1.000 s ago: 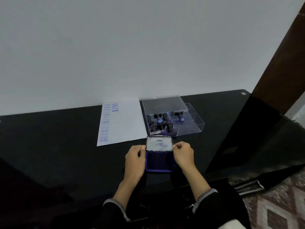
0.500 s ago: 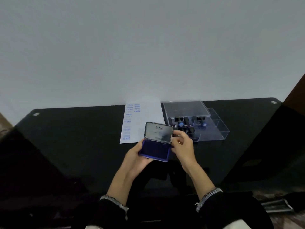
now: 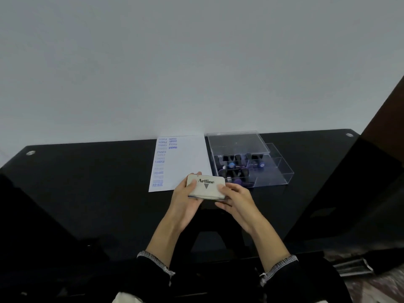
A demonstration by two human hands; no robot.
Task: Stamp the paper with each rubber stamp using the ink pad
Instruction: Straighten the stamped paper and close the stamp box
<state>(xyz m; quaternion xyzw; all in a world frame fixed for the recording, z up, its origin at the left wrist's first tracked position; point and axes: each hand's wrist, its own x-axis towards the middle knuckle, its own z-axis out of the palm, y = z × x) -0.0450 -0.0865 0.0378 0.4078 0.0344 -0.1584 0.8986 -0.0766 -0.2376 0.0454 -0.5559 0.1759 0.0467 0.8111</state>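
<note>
Ink pad (image 3: 206,188), lid closed, cream top reading "Artline"; both hands hold it.

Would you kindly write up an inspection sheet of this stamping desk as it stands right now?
Surface: glossy black table, reflective.
Job's things: ink pad, lid closed, held above the table; paper lying flat, blue stamp marks down its left side; rubber stamps inside a clear box, its clear lid resting over the back part.
Clutter: nothing seen.
Grippers: left hand and right hand both grip the ink pad.
Cables: nothing seen.
Surroundings: plain pale wall; dark brown panel at right; patterned floor at lower right.
</note>
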